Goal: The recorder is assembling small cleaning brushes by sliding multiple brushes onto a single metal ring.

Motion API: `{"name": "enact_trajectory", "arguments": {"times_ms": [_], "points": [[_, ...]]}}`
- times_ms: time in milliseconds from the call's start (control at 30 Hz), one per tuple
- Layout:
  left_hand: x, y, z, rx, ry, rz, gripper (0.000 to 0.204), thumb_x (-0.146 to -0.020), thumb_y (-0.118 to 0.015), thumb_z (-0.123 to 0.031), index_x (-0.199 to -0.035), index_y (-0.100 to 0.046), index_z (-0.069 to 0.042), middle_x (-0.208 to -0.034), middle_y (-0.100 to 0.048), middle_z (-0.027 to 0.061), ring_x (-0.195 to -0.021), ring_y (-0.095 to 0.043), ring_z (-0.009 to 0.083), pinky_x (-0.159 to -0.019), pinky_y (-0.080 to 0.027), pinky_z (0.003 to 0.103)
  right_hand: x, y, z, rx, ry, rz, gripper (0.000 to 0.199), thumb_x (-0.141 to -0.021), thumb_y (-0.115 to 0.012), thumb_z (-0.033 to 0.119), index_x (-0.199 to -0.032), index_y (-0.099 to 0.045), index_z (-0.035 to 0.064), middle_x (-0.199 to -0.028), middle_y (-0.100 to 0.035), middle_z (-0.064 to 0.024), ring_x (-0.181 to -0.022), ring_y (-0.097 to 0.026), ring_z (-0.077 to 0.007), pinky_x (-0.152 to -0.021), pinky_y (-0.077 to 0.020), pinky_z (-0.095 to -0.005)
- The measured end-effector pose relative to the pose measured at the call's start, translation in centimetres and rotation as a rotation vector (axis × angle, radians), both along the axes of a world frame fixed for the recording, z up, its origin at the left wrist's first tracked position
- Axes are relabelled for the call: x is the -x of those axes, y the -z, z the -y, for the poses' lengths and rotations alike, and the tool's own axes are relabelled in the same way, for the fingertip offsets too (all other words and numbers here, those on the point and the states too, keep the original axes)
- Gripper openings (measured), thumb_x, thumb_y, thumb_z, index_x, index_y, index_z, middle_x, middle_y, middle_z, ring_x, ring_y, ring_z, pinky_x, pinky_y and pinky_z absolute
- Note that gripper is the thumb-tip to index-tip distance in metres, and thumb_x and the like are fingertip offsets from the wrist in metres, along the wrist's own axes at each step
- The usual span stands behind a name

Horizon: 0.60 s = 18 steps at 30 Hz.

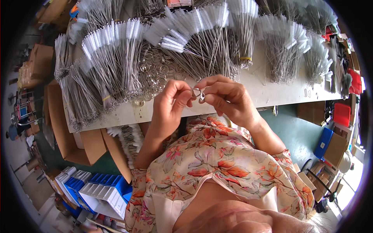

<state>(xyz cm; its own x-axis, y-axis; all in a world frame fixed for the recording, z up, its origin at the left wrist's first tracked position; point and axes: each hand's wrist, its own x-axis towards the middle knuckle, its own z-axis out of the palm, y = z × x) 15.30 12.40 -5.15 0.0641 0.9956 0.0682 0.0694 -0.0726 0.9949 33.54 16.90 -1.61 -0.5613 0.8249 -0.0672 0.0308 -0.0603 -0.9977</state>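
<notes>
Okay, far left there's an open cardboard box by the worktop, with some blue-and-white plastic bins below it. Then the left brush bundles, loads of wire stems with pale bristle heads pointing away from the person, and at least one has a yellow band round it. Next over, a messy pile of loose rings on the worktop.

The left hand comes next, thumb and forefinger pinched together on the small metal rings, which sit up in the air between the two hands, just off the worktop's near edge. Middle brushes lie fanned out behind. The right hand has its fingers closed on the other side of the same bit of metal. Can't tell if the pieces are linked or just touching.

Further right: a banded bundle, more right-hand brushes, then a red bin past the worktop.

Progress-wise, I'd say this piece is mid-job, not finished. Banded bundles look sorted, plenty of loose rings remain, and I can't make out which brushes are done.
</notes>
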Motion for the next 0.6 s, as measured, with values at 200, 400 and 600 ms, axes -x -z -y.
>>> {"name": "enact_trajectory", "arguments": {"times_ms": [200, 400, 600], "points": [[0.0, 0.0, 0.6, -0.088, -0.145, 0.021, 0.007, -0.088, -0.053, -0.005, -0.090, -0.052, 0.002, -0.078, -0.060, 0.0059, -0.068, -0.057, 0.0083, -0.059, -0.046, 0.021, 1.4, 1.5, 0.7, -0.290, -0.083, -0.011, 0.010, -0.077, -0.061, 0.002, -0.087, -0.065, 0.0014, -0.090, -0.060, -0.0092, -0.079, -0.060, -0.0186, -0.071, -0.0477, -0.0269], [1.0, -0.8, 0.5, 0.137, 0.018, 0.593, 0.016, -0.080, -0.060, 0.004, -0.096, -0.059, 0.002, -0.089, -0.063, 0.0098, -0.079, -0.061, 0.0118, -0.070, -0.050, 0.022, 1.6, 1.5, 1.5, -1.058, 0.031, 0.167, 0.027, -0.052, -0.062, 0.005, -0.079, -0.066, 0.0023, -0.093, -0.060, -0.0042, -0.057, -0.056, -0.0131, -0.047, -0.0452, -0.0253], [2.2, -2.6, 0.0, 0.179, 0.073, 0.304, 0.022, -0.077, -0.061, 0.008, -0.098, -0.061, 0.003, -0.096, -0.063, 0.0100, -0.085, -0.062, 0.0126, -0.075, -0.051, 0.022, 1.8, 1.1, 0.6, -1.306, -0.043, 0.297, 0.031, -0.050, -0.061, 0.011, -0.079, -0.066, 0.0004, -0.090, -0.059, -0.0021, -0.055, -0.052, -0.0090, -0.044, -0.0420, -0.0235]]}}
